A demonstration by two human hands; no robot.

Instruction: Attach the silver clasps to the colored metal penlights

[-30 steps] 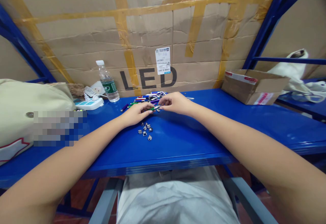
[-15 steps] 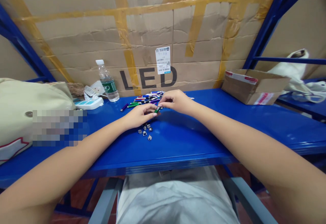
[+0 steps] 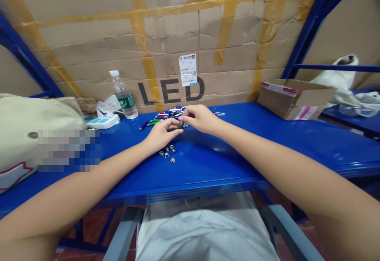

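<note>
Between my two hands is a small green metal cylinder (image 3: pixel 181 125), partly covered by the fingers. My left hand (image 3: pixel 160 135) grips it from the left with thumb and fingers. From above and the right, my right hand (image 3: pixel 199 119) pinches its upper end. Just behind the hands lies a pile of slim cylinders (image 3: pixel 166 114) in blue, green, red and purple. A purple-blue cylinder (image 3: pixel 143 125) lies apart at the pile's left. Several small silver metal parts (image 3: pixel 167 155) are scattered on the table in front of my left hand.
The blue table (image 3: pixel 213 166) runs across, with a large cardboard box (image 3: pixel 103 47) behind. On the left are a cream bag (image 3: pixel 38 114), a power strip (image 3: pixel 103 121) and a water bottle (image 3: pixel 126 100). An open carton (image 3: pixel 293 98) stands right. A metal clip (image 3: pixel 219 113) lies beyond my right wrist.
My right hand has shifted slightly left and closer to my left hand. The green cylinder has turned more upright between them. The whole view has shifted a little.
</note>
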